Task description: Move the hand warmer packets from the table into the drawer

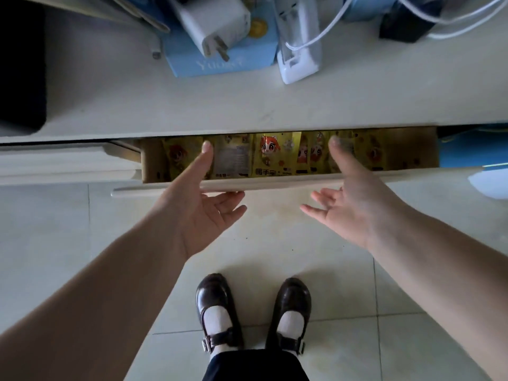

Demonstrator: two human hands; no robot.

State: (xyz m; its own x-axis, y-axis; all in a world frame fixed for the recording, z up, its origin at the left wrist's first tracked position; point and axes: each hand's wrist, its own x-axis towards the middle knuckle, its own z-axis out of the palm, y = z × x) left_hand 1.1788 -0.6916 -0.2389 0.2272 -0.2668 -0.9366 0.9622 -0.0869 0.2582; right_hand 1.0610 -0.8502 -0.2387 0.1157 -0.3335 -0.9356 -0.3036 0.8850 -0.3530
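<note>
Several yellow hand warmer packets (270, 155) with a cartoon fox lie side by side inside the drawer (275, 184), which stands only a little way out from under the white table (247, 105). My left hand (200, 204) is at the drawer front, thumb over its top edge and fingers spread below it. My right hand (354, 199) is at the drawer front further right, thumb over the edge and fingers apart. Neither hand holds a packet. The table top hides the back of the drawer.
On the table stand a blue box (220, 59), a white charger plug (217, 26), a white device (298, 42) and white cables (453, 20). A blue item (472, 149) sits right of the drawer. My dark shoes (253, 309) stand on the tiled floor below.
</note>
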